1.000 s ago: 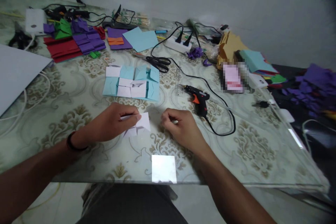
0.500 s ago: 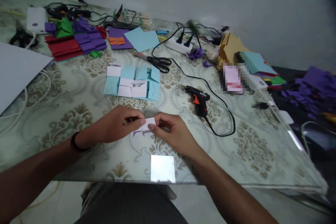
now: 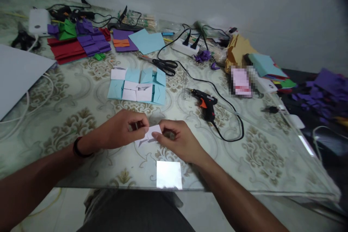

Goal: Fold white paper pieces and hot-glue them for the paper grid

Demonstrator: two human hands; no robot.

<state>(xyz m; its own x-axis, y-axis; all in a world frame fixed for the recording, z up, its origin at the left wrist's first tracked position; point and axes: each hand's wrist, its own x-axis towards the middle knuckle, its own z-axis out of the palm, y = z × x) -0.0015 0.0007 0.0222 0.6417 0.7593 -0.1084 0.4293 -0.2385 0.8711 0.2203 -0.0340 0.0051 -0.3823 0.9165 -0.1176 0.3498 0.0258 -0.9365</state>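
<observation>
Between my two hands is a small piece of folded white paper (image 3: 153, 131), with creased flaps along its lower edge. My left hand (image 3: 129, 127) pinches its left part between thumb and fingers. My right hand (image 3: 178, 138) grips the right end, thumb on top and fingers behind. Just beyond the hands lies a light blue paper sheet (image 3: 115, 90) that bears several folded white and blue pieces. A square white paper (image 3: 169, 175) lies flat near the table's front edge, below my right hand.
A black glue gun (image 3: 207, 105) lies right of my hands, its cord looping beside it. Scissors (image 3: 164, 66) rest behind the blue sheet. Farther back are a white power strip (image 3: 185, 46), folded red papers (image 3: 66, 51) and purple papers (image 3: 94, 43). A large white sheet (image 3: 20, 74) covers the left side.
The folded white paper has tilted slightly, its right end held by my right hand. Both hands stay nearly in place with only small finger shifts.
</observation>
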